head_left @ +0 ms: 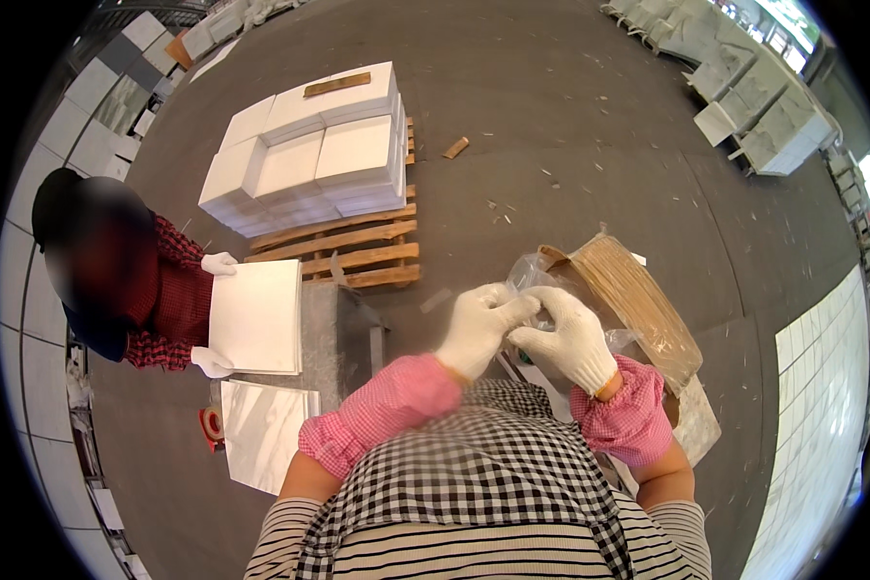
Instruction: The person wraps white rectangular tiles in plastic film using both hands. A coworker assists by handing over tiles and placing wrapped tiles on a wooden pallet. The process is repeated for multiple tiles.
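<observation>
My left hand (481, 327), in a white knit glove, is closed with fingertips pinched together in front of my checked apron. My right hand (572, 336), gloved the same way, curls its fingers toward the left one. Clear crinkled plastic film (526, 274) shows between and just beyond both hands, and they appear to grip it. Part of the film is hidden behind the gloves. Right past my hands lies a brown cardboard box (640, 300) with its flaps up, and more clear plastic shows at its near side.
A co-worker (164, 280) at the left holds a stack of white tiles (256, 314) over a grey-topped bench (327, 329). Below it are marble-patterned tiles (266, 435) and a red tape dispenser (211, 428). White boxes (295, 159) stand on a wooden pallet (358, 253).
</observation>
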Available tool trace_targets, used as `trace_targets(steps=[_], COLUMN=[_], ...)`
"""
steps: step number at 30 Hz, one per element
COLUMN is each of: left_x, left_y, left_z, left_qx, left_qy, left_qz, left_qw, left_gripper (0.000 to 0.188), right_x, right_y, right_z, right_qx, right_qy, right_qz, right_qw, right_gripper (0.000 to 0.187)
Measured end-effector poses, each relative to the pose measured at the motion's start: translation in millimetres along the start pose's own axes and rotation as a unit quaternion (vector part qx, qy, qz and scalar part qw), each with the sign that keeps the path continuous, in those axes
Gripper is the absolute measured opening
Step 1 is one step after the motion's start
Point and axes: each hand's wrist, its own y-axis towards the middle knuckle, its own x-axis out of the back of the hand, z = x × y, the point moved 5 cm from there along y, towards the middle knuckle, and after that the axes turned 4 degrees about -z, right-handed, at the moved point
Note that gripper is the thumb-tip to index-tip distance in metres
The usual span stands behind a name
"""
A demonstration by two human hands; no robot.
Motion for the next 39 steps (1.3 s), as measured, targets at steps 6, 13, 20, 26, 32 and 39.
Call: trace_targets(steps=[6,13,20,26,32,39], left_x=[6,2,28,102,162,192], left_y=[-5,1,12,33,38,19], left_z=[-5,-7,-3,1,-18,-61], left_qx=[0.001,-0.062,-0.04,-0.041,-0.117,-0.168], left_qy=[-0.046,0.021,0.203,0.182,0.043,-0.04], left_qz=[0.016,0.024,0.015,-0.174,-0.277,-0.315], left_qw=[0.999,0.998,0.978,0.967,0.953,0.933], left_gripper=[0.019,0.024,0.038,0.036,0.024,0.022], right_x=[-15,-5,40,66,-1,3], right_y=[4,8,1,-12,-65,-108], right_z=[-13,-40,-74,-53,-193,-306], right_qx=[-0.134,-0.057,-0.158,-0.101,-0.062,-0.005], right_qy=[0.162,0.135,0.488,0.215,-0.457,-0.368], right_qz=[0.096,-0.086,-0.063,-0.112,0.413,0.549], right_qw=[0.973,0.986,0.856,0.965,0.785,0.751], right_gripper=[0.027,0.017,0.018,0.012,0.029,0.031])
